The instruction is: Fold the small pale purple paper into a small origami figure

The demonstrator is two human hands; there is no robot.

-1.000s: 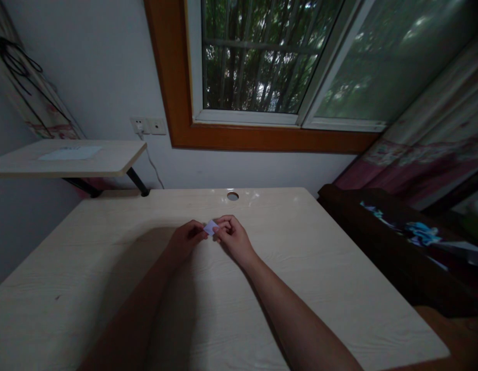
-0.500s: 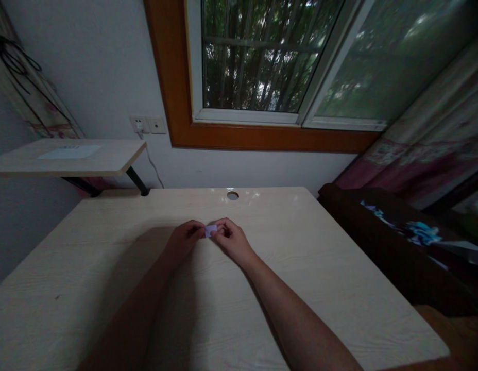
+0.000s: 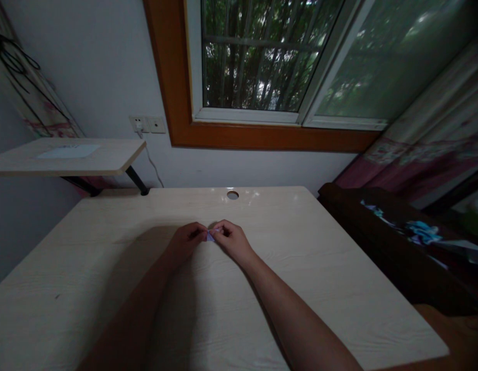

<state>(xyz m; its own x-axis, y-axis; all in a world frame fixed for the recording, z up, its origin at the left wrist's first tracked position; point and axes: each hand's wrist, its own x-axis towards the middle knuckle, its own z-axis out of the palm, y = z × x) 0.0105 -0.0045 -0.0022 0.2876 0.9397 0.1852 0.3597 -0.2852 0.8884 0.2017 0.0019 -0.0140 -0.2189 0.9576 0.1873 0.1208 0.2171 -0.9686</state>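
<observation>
A small lilac piece (image 3: 209, 237) is held at both sides, its left edge pinched by the fingertips of the left hand (image 3: 186, 241), its right side gripped and overlapped by the thumb and fingers of the right hand (image 3: 233, 242); its long axis cannot be made out, so much being covered. Neither hand is set nearer. Beyond, the pale desk (image 3: 301, 288) is pierced by a round hole (image 3: 233, 195) below a window (image 3: 258, 62)

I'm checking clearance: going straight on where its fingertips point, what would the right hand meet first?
Most likely the left hand, just past the small purple paper that the right hand pinches; their exact gap is hard to judge.
</observation>
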